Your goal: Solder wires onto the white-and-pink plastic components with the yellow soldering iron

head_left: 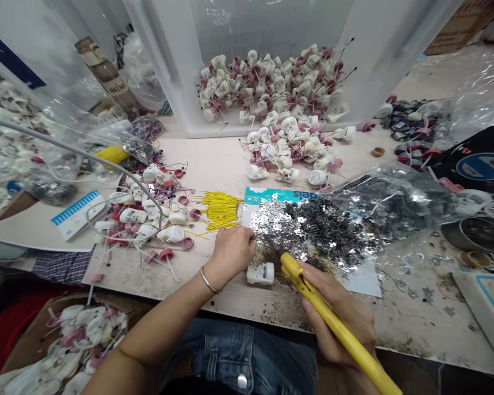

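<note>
My right hand [337, 312] grips a yellow soldering iron [313, 293], its dark narrow tip pointing up and left toward my left hand. My left hand [233, 249] is closed in a pinch just left of the tip; what its fingers hold is hidden. Just below them a small white plastic housing [260, 274] lies on the table. Behind my left hand is a fanned bundle of yellow wires [220, 210]. A heap of small shiny metal pieces [275, 222], darker toward the right, spreads over a teal and white sheet [252, 194] beyond the iron.
White and pink plastic parts fill a translucent bin [185, 133] at the back and spill forward. More wired parts [138, 216] lie at left beside a looped grey cable [161, 211]. A cardboard box of parts [28, 340] stands lower left. Plastic bags [399, 192] lie at right.
</note>
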Demonstrator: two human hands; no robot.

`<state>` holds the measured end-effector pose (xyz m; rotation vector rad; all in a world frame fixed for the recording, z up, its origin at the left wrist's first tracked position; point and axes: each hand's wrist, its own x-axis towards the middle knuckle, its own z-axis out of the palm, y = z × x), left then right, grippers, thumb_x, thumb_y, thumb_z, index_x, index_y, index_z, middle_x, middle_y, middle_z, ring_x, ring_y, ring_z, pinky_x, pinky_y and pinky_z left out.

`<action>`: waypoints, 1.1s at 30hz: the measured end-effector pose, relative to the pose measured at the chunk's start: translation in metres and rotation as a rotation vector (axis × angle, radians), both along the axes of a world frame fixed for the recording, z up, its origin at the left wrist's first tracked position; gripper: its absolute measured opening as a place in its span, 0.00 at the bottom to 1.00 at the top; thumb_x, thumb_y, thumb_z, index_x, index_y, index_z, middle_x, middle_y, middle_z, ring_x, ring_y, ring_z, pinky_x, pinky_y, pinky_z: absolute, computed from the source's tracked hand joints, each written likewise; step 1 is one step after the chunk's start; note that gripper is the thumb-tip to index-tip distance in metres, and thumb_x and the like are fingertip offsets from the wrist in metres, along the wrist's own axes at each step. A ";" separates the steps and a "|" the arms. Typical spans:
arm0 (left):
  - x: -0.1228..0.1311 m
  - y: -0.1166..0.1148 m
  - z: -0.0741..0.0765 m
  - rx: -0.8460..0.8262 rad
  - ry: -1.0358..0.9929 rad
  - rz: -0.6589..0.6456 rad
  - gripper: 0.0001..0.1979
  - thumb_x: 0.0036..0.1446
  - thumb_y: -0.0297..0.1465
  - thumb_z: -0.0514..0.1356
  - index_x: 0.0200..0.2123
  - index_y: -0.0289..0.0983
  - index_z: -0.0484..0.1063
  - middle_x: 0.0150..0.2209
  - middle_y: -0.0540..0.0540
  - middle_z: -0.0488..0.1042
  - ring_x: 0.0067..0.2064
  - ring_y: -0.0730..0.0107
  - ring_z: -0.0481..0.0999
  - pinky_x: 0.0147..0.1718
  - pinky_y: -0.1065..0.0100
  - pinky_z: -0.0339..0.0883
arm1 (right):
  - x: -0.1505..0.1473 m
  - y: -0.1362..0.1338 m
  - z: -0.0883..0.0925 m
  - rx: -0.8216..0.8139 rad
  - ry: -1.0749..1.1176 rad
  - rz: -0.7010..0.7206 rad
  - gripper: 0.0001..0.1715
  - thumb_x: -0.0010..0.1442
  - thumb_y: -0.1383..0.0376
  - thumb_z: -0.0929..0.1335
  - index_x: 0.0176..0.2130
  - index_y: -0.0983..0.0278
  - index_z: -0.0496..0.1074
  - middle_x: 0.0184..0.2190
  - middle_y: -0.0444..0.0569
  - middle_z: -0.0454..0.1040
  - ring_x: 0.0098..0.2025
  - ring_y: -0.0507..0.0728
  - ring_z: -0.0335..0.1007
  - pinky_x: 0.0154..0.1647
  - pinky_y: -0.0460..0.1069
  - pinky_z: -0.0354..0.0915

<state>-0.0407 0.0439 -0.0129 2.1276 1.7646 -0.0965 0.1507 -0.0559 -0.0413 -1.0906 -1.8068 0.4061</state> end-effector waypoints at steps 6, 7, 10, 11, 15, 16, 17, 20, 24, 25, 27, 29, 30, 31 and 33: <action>0.000 0.001 0.001 -0.009 0.007 0.008 0.11 0.58 0.29 0.56 0.33 0.37 0.79 0.32 0.43 0.80 0.37 0.60 0.78 0.37 0.64 0.65 | -0.046 0.003 -0.018 0.020 0.026 -0.192 0.06 0.57 0.72 0.69 0.34 0.63 0.69 0.56 0.55 0.64 0.53 0.58 0.71 0.45 0.50 0.76; -0.001 0.000 0.001 -0.009 0.006 0.006 0.11 0.58 0.29 0.55 0.33 0.37 0.79 0.32 0.43 0.80 0.36 0.60 0.78 0.37 0.64 0.65 | -0.052 0.004 -0.019 0.027 -0.010 -0.208 0.05 0.58 0.71 0.70 0.34 0.64 0.68 0.54 0.56 0.64 0.52 0.58 0.71 0.44 0.49 0.76; -0.004 -0.011 0.003 -0.040 -0.018 -0.032 0.11 0.59 0.29 0.55 0.32 0.37 0.79 0.31 0.44 0.80 0.34 0.62 0.77 0.35 0.65 0.64 | -0.057 0.000 -0.018 0.070 -0.094 -0.216 0.05 0.59 0.72 0.69 0.36 0.64 0.68 0.52 0.55 0.64 0.49 0.55 0.72 0.44 0.46 0.76; -0.006 -0.015 0.003 -0.069 -0.036 -0.056 0.11 0.59 0.30 0.56 0.32 0.37 0.78 0.30 0.45 0.80 0.33 0.63 0.77 0.34 0.65 0.64 | -0.055 -0.003 -0.017 0.079 -0.098 -0.217 0.06 0.58 0.74 0.68 0.36 0.64 0.69 0.52 0.54 0.63 0.49 0.54 0.72 0.43 0.45 0.76; -0.011 -0.023 0.004 -0.178 -0.123 -0.130 0.13 0.62 0.34 0.56 0.29 0.37 0.78 0.28 0.46 0.79 0.32 0.65 0.76 0.32 0.67 0.63 | -0.041 -0.013 -0.014 0.071 -0.070 -0.247 0.08 0.56 0.76 0.70 0.34 0.66 0.68 0.51 0.54 0.63 0.46 0.52 0.73 0.38 0.42 0.75; -0.013 -0.021 0.003 -0.161 -0.128 -0.122 0.15 0.63 0.35 0.55 0.29 0.36 0.78 0.29 0.45 0.79 0.32 0.64 0.76 0.32 0.67 0.63 | -0.038 -0.015 -0.014 0.074 -0.059 -0.269 0.08 0.55 0.75 0.70 0.33 0.65 0.68 0.51 0.54 0.64 0.44 0.51 0.74 0.38 0.42 0.75; -0.015 -0.016 0.002 -0.115 -0.115 -0.102 0.15 0.64 0.34 0.54 0.30 0.36 0.78 0.31 0.44 0.79 0.34 0.64 0.76 0.34 0.67 0.63 | -0.034 -0.016 -0.015 0.081 -0.050 -0.301 0.09 0.55 0.75 0.71 0.32 0.65 0.68 0.50 0.53 0.64 0.43 0.51 0.74 0.37 0.42 0.75; -0.021 0.006 -0.003 0.134 0.008 -0.001 0.12 0.64 0.30 0.54 0.37 0.34 0.77 0.38 0.40 0.78 0.41 0.58 0.75 0.40 0.62 0.63 | -0.026 -0.017 -0.016 0.107 -0.026 -0.447 0.09 0.54 0.75 0.72 0.30 0.64 0.69 0.48 0.50 0.68 0.43 0.51 0.74 0.38 0.44 0.75; -0.028 0.030 -0.010 0.269 0.092 0.040 0.10 0.61 0.28 0.56 0.38 0.32 0.77 0.39 0.38 0.77 0.43 0.52 0.74 0.41 0.57 0.62 | -0.014 -0.010 -0.015 0.107 0.032 -0.584 0.10 0.52 0.73 0.73 0.28 0.63 0.69 0.46 0.48 0.69 0.45 0.54 0.74 0.41 0.47 0.75; -0.029 0.032 -0.012 0.268 0.083 0.031 0.10 0.61 0.28 0.56 0.37 0.33 0.78 0.38 0.38 0.77 0.42 0.53 0.74 0.41 0.56 0.62 | -0.010 -0.007 -0.015 0.107 0.029 -0.587 0.10 0.52 0.73 0.73 0.28 0.63 0.69 0.46 0.48 0.69 0.45 0.54 0.74 0.41 0.47 0.75; -0.030 0.032 -0.013 0.274 0.059 0.014 0.09 0.61 0.28 0.57 0.36 0.35 0.79 0.37 0.40 0.78 0.41 0.54 0.74 0.41 0.57 0.63 | -0.004 0.004 -0.016 0.119 -0.016 -0.558 0.09 0.52 0.73 0.73 0.29 0.63 0.69 0.48 0.48 0.68 0.45 0.53 0.74 0.42 0.48 0.75; -0.031 0.029 -0.015 0.284 0.043 0.005 0.08 0.60 0.29 0.59 0.34 0.37 0.79 0.37 0.42 0.78 0.42 0.55 0.73 0.42 0.57 0.63 | 0.001 0.019 -0.019 0.127 -0.081 -0.500 0.07 0.54 0.72 0.72 0.32 0.63 0.69 0.50 0.48 0.66 0.46 0.54 0.73 0.44 0.49 0.75; -0.032 0.027 -0.015 0.295 0.035 0.002 0.08 0.60 0.29 0.60 0.33 0.37 0.79 0.37 0.42 0.78 0.42 0.55 0.73 0.43 0.57 0.63 | 0.002 0.028 -0.022 0.125 -0.104 -0.471 0.06 0.55 0.71 0.71 0.33 0.62 0.69 0.51 0.48 0.65 0.48 0.54 0.72 0.46 0.50 0.74; -0.033 0.026 -0.016 0.324 0.016 -0.005 0.07 0.59 0.28 0.60 0.32 0.37 0.79 0.38 0.42 0.78 0.43 0.55 0.73 0.43 0.56 0.64 | 0.003 0.037 -0.025 0.112 -0.131 -0.432 0.05 0.57 0.71 0.69 0.35 0.61 0.70 0.52 0.48 0.64 0.50 0.55 0.71 0.48 0.51 0.74; -0.036 0.022 -0.016 0.442 -0.068 -0.032 0.06 0.59 0.26 0.60 0.33 0.37 0.79 0.40 0.41 0.77 0.45 0.55 0.72 0.46 0.55 0.64 | 0.004 0.053 -0.032 0.080 -0.173 -0.368 0.08 0.59 0.71 0.67 0.39 0.60 0.71 0.54 0.49 0.62 0.54 0.56 0.68 0.52 0.52 0.71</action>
